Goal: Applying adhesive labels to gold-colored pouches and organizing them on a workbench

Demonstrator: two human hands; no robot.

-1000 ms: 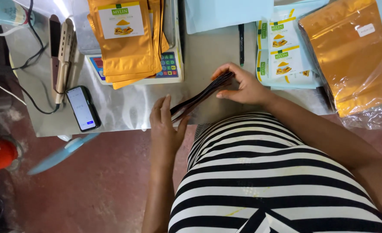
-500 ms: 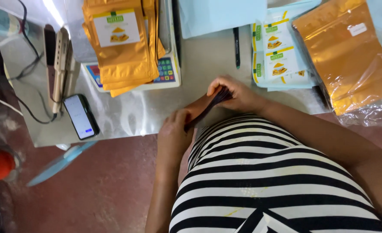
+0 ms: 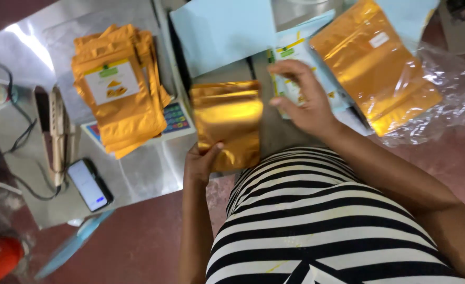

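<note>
My left hand [image 3: 201, 164] grips the lower left corner of a shiny gold pouch [image 3: 227, 122], which faces me flat above the metal table [image 3: 138, 173]. My right hand [image 3: 302, 99] hovers to the right of the pouch with fingers spread, holding nothing, over a small stack of light blue labelled pouches [image 3: 295, 58]. My striped shirt fills the lower right of the view.
A stack of labelled orange pouches [image 3: 118, 90] rests on a weighing scale [image 3: 173, 120]. A large gold bag [image 3: 375, 64] lies on clear plastic at right. A light blue sheet [image 3: 223, 30] lies behind. A heat sealer [image 3: 55, 132], a phone [image 3: 89, 185] and cables sit left.
The gold pouch, held edge-on by both hands before, now faces me flat in my left hand alone. My right hand has let go and moved toward the blue pouches.
</note>
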